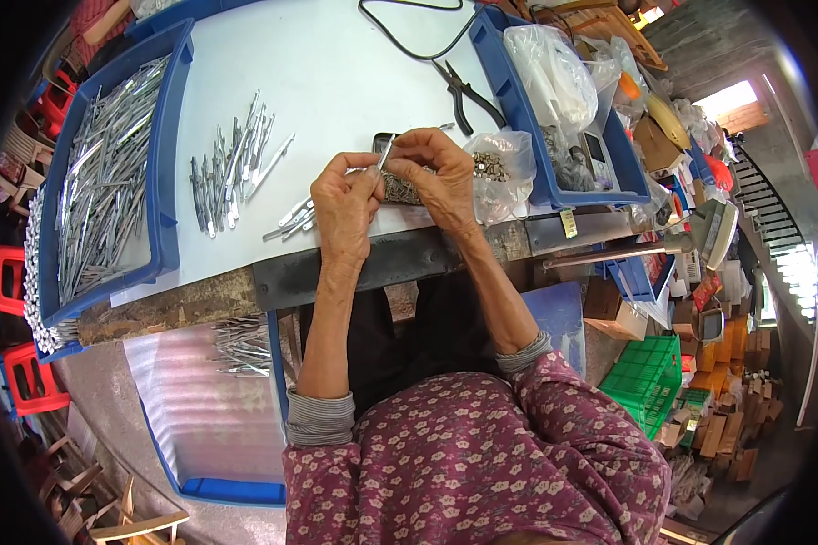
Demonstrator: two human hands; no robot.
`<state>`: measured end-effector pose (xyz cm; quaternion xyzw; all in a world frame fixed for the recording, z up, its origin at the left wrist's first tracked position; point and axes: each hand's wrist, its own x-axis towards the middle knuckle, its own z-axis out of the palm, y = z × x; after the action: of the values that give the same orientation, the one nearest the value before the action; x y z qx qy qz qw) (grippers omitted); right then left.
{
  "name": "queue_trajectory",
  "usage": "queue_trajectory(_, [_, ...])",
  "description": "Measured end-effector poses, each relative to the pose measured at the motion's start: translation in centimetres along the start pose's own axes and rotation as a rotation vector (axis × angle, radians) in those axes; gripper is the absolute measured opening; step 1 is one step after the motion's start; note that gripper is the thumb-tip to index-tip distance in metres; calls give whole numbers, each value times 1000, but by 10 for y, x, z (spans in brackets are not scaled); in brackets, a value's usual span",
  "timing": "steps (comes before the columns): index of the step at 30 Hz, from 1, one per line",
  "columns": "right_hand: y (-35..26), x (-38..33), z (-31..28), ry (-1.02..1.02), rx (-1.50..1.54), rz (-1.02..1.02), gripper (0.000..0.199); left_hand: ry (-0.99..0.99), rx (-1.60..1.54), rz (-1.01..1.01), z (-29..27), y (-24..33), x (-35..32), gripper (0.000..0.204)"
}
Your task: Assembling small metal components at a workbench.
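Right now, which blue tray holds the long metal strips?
The blue tray on the left, heaped with metal strips; the blue tray on the right holds plastic bags.

top: maroon, small pale floral print | cuffs: grey ribbed, pushed up forearms, well back from fingers | trousers: black | hands: bare

Silver metal pins [232, 168] lie on the white desk [336, 82] between blue trays [165, 182], a green crate [650, 377] at four o'clock, a maroon floral blouse [482, 463] below.
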<state>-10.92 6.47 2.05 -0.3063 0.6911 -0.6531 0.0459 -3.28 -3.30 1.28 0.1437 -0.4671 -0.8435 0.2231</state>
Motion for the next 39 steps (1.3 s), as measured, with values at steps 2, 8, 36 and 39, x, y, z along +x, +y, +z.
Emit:
queue_trajectory(2, [-1, 3, 0, -21, 218, 129, 26, -15, -30, -35, -2, 2, 0, 12])
queue_trajectory(8, [5, 13, -4, -92, 540, 331, 32, -10, -47, -32, 1, 4, 0, 8])
queue_trajectory(36, [-4, -8, 29, 77, 163, 154, 18, 155, 318, 321, 3, -9, -1, 7])
queue_trajectory(39, [-3, -9, 30, 92, 157, 146, 16, 168, 339, 302, 4, -8, -1, 6])
